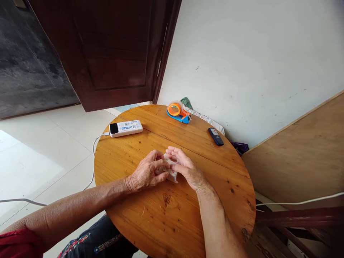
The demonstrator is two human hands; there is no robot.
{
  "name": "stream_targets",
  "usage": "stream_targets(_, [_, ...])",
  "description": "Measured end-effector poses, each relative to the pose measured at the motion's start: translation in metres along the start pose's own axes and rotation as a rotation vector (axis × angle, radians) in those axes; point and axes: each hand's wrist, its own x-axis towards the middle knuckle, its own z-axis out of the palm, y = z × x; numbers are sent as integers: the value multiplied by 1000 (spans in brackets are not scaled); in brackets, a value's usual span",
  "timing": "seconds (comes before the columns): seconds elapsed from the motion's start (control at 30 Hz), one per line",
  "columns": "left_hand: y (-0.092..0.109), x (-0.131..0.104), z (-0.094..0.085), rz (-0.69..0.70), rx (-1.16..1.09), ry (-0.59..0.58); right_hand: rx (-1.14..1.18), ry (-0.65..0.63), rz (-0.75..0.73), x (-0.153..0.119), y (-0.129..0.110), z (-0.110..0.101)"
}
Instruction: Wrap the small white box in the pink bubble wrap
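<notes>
Small whitish packet [172,175] sits between the two hands, near the middle of the round wooden worktop [150,222]; whether its underside rests on the wood or is just off it can't be told. Printing shows faintly, mostly covered by fingers.

Grip, left hand [149,169]: fingers curled in, thumb and fingertips drawn close together, looks like a pinch on the packet's left side. Grip, right hand [186,167]: looser, half open, thumb lying across the packet's face, fingers extended past its upper end; can't tell if it pinches or only steadies.

Handling, judged by looks: light, thin-skinned, soft; film or paper-like wrap, creased, with a loose corner poking out at the bottom. Likely to crumple under a hard squeeze, may slide a little if the wrap is slick, could tear at an edge. Contents not visible, so firmness inside unknown. Best hold: light fingertip pinch at opposite edges, thumb flat on the face; the free lower corner also offers a place to take hold.

Also on worktop, all well apart from the hands: orange-and-blue tape dispenser [184,117] at far edge, white device [127,127] with cable [93,150] at left, dark handset [215,137] at right.
</notes>
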Motion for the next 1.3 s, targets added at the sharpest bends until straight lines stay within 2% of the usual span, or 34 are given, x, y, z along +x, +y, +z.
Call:
stream_targets(0.17, [2,-1,-5,22,-72,-1,83,52,18,2,0,-3])
stream_targets(0.4, [2,0,-6,52,-54,37,43,-66,31,-4,-7,-7])
stream_targets(0.53, [1,0,-2,32,-49,25,-25,-43,48,-3,-7,-3])
stream_targets(0.7, [4,0,-10,-2,-107,16,-51,-34,-9,-2,-4,-6])
stream_targets(0.87, [0,5,-17,-120,-156,134,-162,72,-160,-6,-10,-20])
stream_targets(0.97, [-1,8,-16,-189,-156,170,-307,-12,-226,-11,-18,-26])
stream_targets(1.13, [2,8,-17,-232,-197,122,-538,-172,-288,-17,-25,-22])
stream_targets(1.3, [5,7,-18,-225,-192,61,-581,-164,-317,-14,-23,-9])
